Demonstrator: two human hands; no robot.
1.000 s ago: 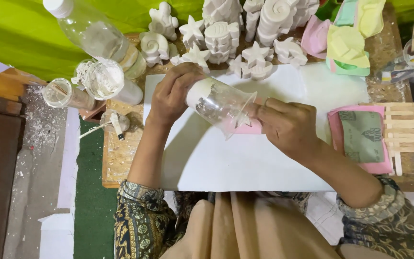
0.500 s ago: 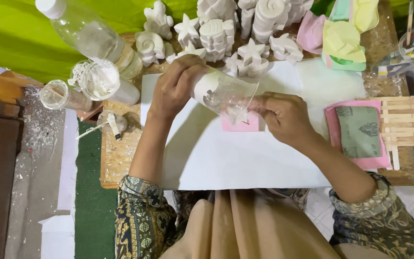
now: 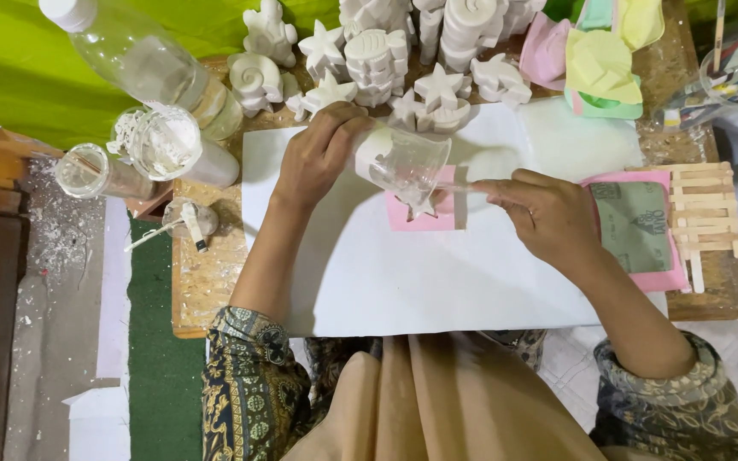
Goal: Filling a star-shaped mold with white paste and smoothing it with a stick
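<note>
The left hand (image 3: 318, 158) grips a clear plastic cup (image 3: 403, 162) tilted over a pink star-shaped mould (image 3: 423, 209) on the white sheet (image 3: 437, 282). The right hand (image 3: 544, 213) pinches a thin stick by the mould. Tipped too steeply, the white mix could overflow the mould.

White sheet (image 3: 437, 282) on bench (image 3: 207, 282): near half bare, open passage. Far edge blocked by plaster casts (image 3: 386, 60). Left of sheet: bottle (image 3: 143, 64), jars (image 3: 164, 145) crowd. Right of sheet: sandpaper (image 3: 642, 226), stick rack (image 3: 706, 218). Hands (image 3: 318, 162) occupy far-centre.
</note>
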